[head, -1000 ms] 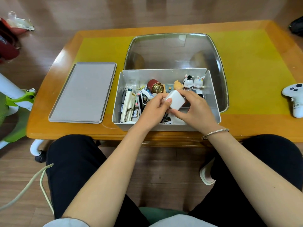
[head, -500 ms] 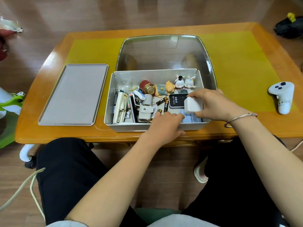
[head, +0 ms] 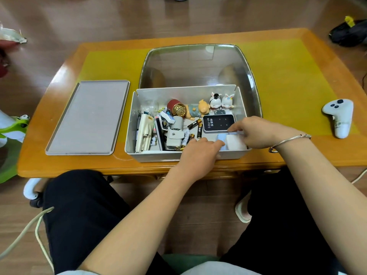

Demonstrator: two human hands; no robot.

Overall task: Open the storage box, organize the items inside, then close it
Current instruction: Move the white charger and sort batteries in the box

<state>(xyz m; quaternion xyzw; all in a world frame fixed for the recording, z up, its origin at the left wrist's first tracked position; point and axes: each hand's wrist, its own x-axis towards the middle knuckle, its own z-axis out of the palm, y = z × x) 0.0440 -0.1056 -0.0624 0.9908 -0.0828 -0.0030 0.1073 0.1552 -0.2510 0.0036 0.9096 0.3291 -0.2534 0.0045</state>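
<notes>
The white block that the right hand carried above the box half a second ago now sits down in the near right corner of the open storage box. That hand's fingers curl over the block's top, thumb pointing left. The left hand rests on the near rim, fingers close together, reaching toward the block. Just behind lies a black wifi device, then loose batteries and two rabbit figurines. The grey lid lies flat to the left on the table
</notes>
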